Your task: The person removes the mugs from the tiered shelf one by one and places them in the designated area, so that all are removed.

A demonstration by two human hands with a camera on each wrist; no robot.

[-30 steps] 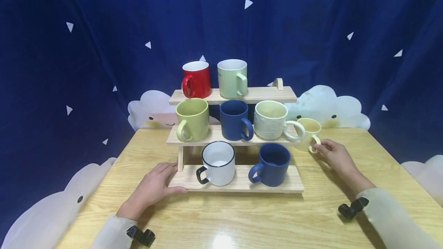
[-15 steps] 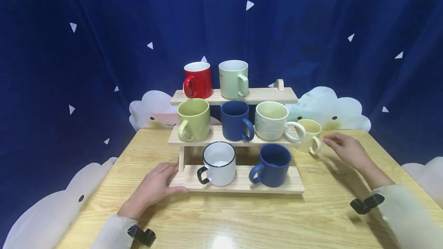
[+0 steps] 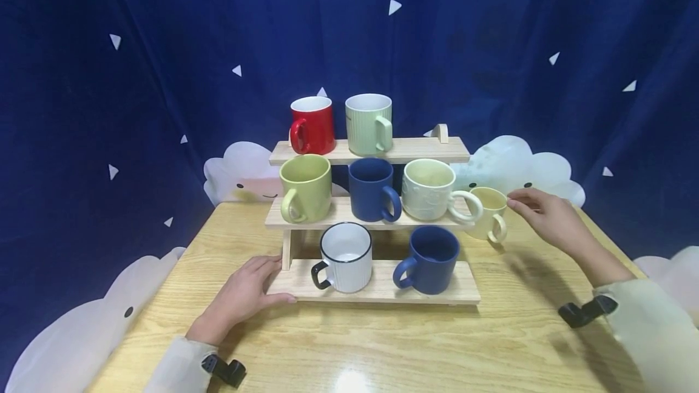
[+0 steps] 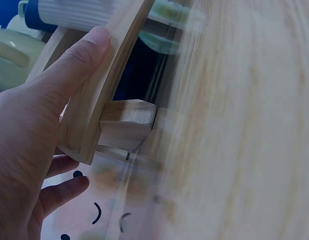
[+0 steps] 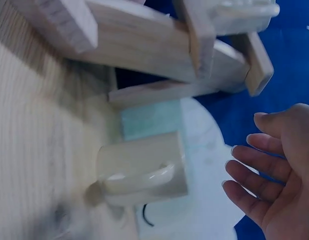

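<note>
A three-tier wooden shelf [image 3: 382, 281] stands on the table. My left hand [image 3: 243, 295] holds its lower left end, the thumb [image 4: 77, 62] along the front edge and the fingers around the end. A pale yellow mug [image 3: 483, 217] stands on the table behind the shelf's right end, its handle toward me. My right hand [image 3: 551, 223] is raised beside that mug's rim; in the right wrist view its loosely bent fingers [image 5: 254, 165] are apart from the mug [image 5: 139, 170] and hold nothing.
A red mug [image 3: 314, 126] and a light green mug [image 3: 360, 126] stand on the top tier. Olive [image 3: 311, 190], blue [image 3: 367, 190] and cream mugs [image 3: 426, 193] fill the middle. Below are a white mug [image 3: 349, 268] and another blue mug [image 3: 437, 262]. A dark blue curtain [image 3: 491, 35] hangs behind.
My right hand has let go of the pale yellow mug's handle, moved right, then risen toward the rim. The left hand stays on the shelf.
</note>
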